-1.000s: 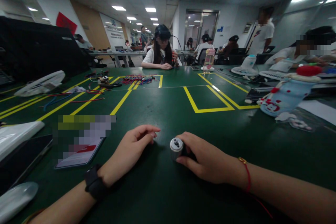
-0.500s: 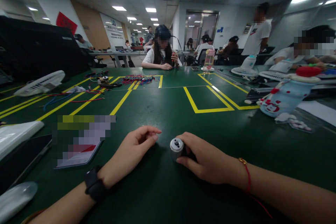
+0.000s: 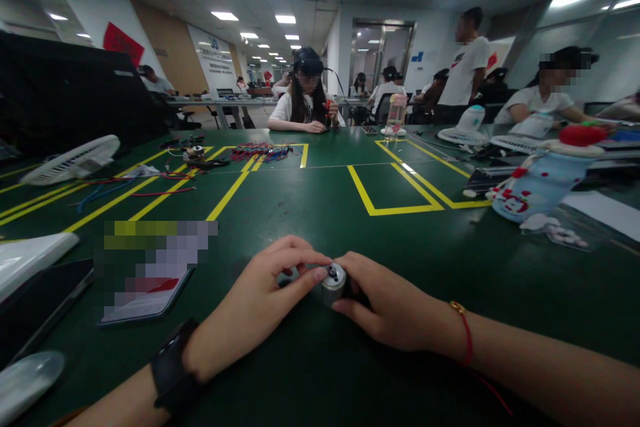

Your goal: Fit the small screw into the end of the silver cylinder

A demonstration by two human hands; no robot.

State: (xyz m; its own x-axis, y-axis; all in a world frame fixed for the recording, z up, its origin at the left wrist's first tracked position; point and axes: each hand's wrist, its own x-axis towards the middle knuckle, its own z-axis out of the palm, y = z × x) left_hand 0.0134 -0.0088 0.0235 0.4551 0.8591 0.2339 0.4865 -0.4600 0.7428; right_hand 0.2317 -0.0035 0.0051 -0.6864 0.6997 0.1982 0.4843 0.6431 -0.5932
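Note:
A small silver cylindrical motor (image 3: 333, 291) stands upright on the green table, with a short shaft (image 3: 332, 271) at the middle of its top face. My right hand (image 3: 387, 303) is closed round its right side, thumb in front and fingers behind. From the left, my left hand (image 3: 267, 290) reaches over with thumb and index fingertip pinched at the shaft. The fingertips partly cover the motor's top, so exactly how they touch the shaft is hard to see. A black watch (image 3: 175, 363) sits on my left wrist, a red cord (image 3: 467, 340) on my right.
Left of my hands lie a plastic sleeve (image 3: 150, 293), a dark phone-like slab (image 3: 43, 307) and a mouse (image 3: 33, 377). Wires (image 3: 265, 152) and a white fan (image 3: 75, 160) lie farther back. On the right stands a blue cup (image 3: 543, 183). A co-worker (image 3: 305, 97) sits opposite.
My left hand has moved right, and its thumb and index fingertip have come onto the motor's shaft. My right hand keeps its hold on the motor.

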